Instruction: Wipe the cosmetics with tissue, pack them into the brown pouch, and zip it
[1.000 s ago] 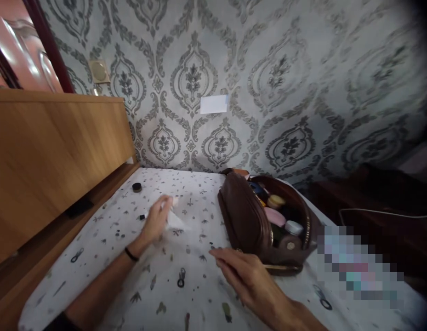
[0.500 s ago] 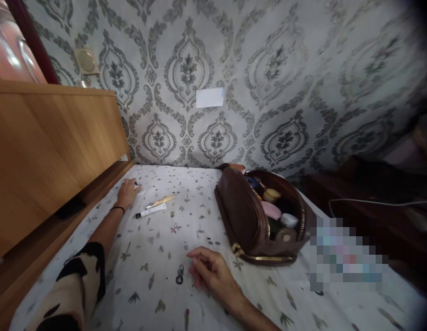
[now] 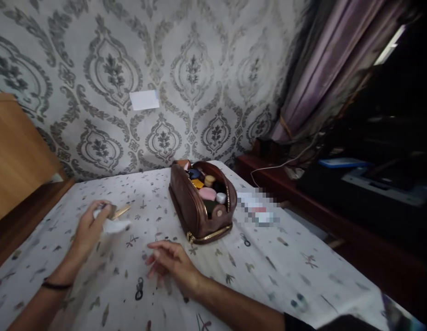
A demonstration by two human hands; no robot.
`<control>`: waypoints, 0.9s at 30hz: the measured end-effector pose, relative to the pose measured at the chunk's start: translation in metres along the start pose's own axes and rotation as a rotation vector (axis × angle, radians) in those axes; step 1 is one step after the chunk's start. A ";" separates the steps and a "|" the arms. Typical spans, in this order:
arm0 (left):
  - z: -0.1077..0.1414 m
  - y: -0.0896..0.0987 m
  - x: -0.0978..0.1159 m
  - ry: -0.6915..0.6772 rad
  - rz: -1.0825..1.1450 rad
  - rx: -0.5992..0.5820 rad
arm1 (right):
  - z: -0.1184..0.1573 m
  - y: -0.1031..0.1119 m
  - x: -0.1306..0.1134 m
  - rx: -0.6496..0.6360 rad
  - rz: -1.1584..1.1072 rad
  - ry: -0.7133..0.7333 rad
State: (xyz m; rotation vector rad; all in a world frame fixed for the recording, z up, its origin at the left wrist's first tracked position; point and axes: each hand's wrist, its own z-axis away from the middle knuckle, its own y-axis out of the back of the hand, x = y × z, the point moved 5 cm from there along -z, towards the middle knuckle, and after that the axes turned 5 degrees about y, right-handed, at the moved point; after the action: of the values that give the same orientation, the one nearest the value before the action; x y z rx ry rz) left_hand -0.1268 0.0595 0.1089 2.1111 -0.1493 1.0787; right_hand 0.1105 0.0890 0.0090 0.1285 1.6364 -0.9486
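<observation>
My left hand (image 3: 91, 225) is closed around a small pale thing with a dark end (image 3: 111, 211); motion blur hides its kind. Just beyond its fingertips lies a slim tan-handled brush (image 3: 122, 211) on the cloth. Beside the brush is a white tube (image 3: 117, 225), partly behind the hand. My right hand (image 3: 175, 264) hovers low over the cloth with loosely bent, parted fingers and nothing in them. Beyond it stands a brown toiletry bag (image 3: 187, 202), unzipped at the top. Inside show a pink oval item (image 3: 208, 194), a white-lidded jar (image 3: 220, 198) and several other small items.
A white cloth with leaf prints (image 3: 147, 202) covers the surface. Right of the bag lies a pixelated item (image 3: 258, 209). A wooden cabinet (image 3: 23, 156) borders the left, patterned wallpaper (image 3: 192, 69) the back. On the right are a dark red ledge (image 3: 268, 172) and a white cable (image 3: 285, 163).
The view has turned right, showing the curtain and dark furniture. My left hand has drawn back from the far left toward the brush and tube, holding the small thing. My right hand stays loosely open.
</observation>
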 end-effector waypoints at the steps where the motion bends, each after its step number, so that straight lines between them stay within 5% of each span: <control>1: 0.019 -0.014 0.018 -0.053 0.024 -0.101 | 0.000 0.000 -0.002 0.016 -0.060 0.001; 4: 0.074 -0.045 0.062 -0.214 0.022 -0.265 | 0.001 -0.003 -0.010 0.039 -0.159 0.038; 6: 0.099 -0.057 0.077 -0.330 -0.033 -0.251 | 0.002 -0.004 -0.013 0.045 -0.166 0.060; 11: 0.117 -0.066 0.075 -0.468 -0.109 -0.210 | 0.000 0.001 -0.005 0.082 -0.133 0.044; 21: 0.110 -0.062 0.062 -0.084 0.222 -0.289 | -0.001 0.004 0.000 0.108 -0.078 0.067; 27: 0.113 -0.070 0.053 -0.012 0.285 -0.459 | 0.001 0.011 -0.016 0.191 -0.138 0.066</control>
State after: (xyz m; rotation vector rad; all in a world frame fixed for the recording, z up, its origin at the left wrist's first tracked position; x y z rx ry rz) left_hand 0.0093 0.0458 0.0672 1.7117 -0.6571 1.0707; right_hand 0.1218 0.1019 0.0174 0.1800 1.6286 -1.2177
